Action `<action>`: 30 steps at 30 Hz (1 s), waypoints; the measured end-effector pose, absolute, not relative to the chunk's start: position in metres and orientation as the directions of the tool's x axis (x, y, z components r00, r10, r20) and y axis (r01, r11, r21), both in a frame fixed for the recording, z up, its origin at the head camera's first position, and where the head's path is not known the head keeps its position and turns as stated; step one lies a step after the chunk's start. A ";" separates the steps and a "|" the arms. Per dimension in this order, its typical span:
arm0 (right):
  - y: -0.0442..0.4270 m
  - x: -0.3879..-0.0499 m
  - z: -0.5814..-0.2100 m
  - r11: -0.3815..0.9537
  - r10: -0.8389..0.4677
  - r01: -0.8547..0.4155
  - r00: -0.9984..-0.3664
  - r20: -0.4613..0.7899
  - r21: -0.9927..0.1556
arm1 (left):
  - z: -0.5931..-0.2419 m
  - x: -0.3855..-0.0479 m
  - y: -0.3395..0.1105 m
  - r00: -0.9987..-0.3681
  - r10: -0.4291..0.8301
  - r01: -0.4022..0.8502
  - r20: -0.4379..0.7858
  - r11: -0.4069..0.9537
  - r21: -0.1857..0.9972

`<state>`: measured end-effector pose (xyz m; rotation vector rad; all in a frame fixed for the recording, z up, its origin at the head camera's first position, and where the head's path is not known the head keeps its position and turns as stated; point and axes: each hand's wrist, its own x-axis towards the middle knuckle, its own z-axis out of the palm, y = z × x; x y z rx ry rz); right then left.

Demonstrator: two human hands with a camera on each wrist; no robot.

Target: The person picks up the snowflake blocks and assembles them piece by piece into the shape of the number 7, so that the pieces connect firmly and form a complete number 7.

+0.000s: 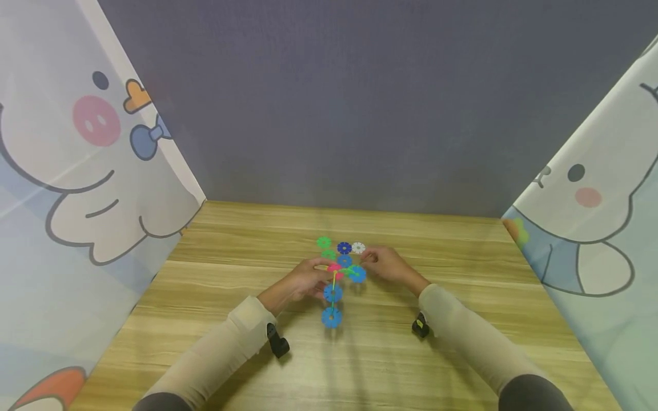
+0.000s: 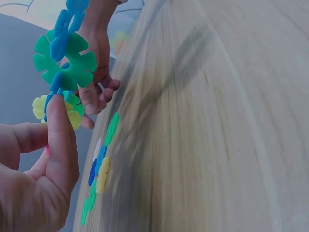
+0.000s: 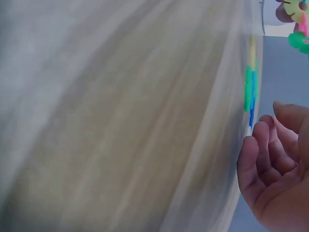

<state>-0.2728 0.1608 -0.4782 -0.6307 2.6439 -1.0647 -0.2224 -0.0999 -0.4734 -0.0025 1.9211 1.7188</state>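
My left hand (image 1: 307, 278) pinches a joined chain of slotted plastic flower discs, held above the table. Blue discs (image 1: 332, 317) hang on its near end, and another blue disc (image 1: 357, 274) sticks out to the right. Pink, green and yellow pieces show between them. In the left wrist view, a green disc (image 2: 79, 60) stands above the pinching fingers. My right hand (image 1: 388, 264) is just right of the chain, apart from it, near a white disc (image 1: 358, 248) on the table. Its fingers are loosely bent in the right wrist view, with nothing visible in them.
Loose discs lie flat beyond the hands on the wooden table (image 1: 462, 257): green (image 1: 324, 242), dark blue (image 1: 344, 248) and lighter blue (image 1: 344, 261), plus a yellow one (image 2: 103, 174) in the left wrist view. A grey panel (image 1: 349, 114) stands behind, cartoon-printed walls at both sides.
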 end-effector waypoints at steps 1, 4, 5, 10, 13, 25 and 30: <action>0.160 -0.273 -0.479 0.653 -0.473 -0.314 -0.880 -0.047 -0.689 | -0.474 -0.222 -0.100 -0.846 0.353 -0.358 -0.399 0.179 0.917; 0.158 -0.273 -0.482 0.670 -0.491 -0.340 -0.870 -0.051 -0.659 | -0.473 -0.222 -0.101 -0.848 0.352 -0.360 -0.397 0.167 0.918; 0.157 -0.273 -0.482 0.676 -0.499 -0.355 -0.866 -0.046 -0.645 | -0.472 -0.222 -0.101 -0.849 0.350 -0.362 -0.397 0.163 0.918; 0.153 -0.275 -0.488 0.691 -0.537 -0.419 -0.843 -0.031 -0.589 | -0.469 -0.222 -0.103 -0.848 0.355 -0.361 -0.395 0.160 0.919; 0.151 -0.276 -0.491 0.708 -0.540 -0.421 -0.840 -0.050 -0.568 | -0.468 -0.223 -0.104 -0.845 0.365 -0.359 -0.391 0.155 0.920; 0.150 -0.271 -0.489 0.723 -0.513 -0.374 -0.854 -0.088 -0.581 | -0.469 -0.224 -0.106 -0.844 0.377 -0.342 -0.382 0.170 0.924; 0.151 -0.270 -0.488 0.726 -0.497 -0.358 -0.863 -0.089 -0.587 | -0.471 -0.224 -0.106 -0.847 0.366 -0.349 -0.385 0.163 0.923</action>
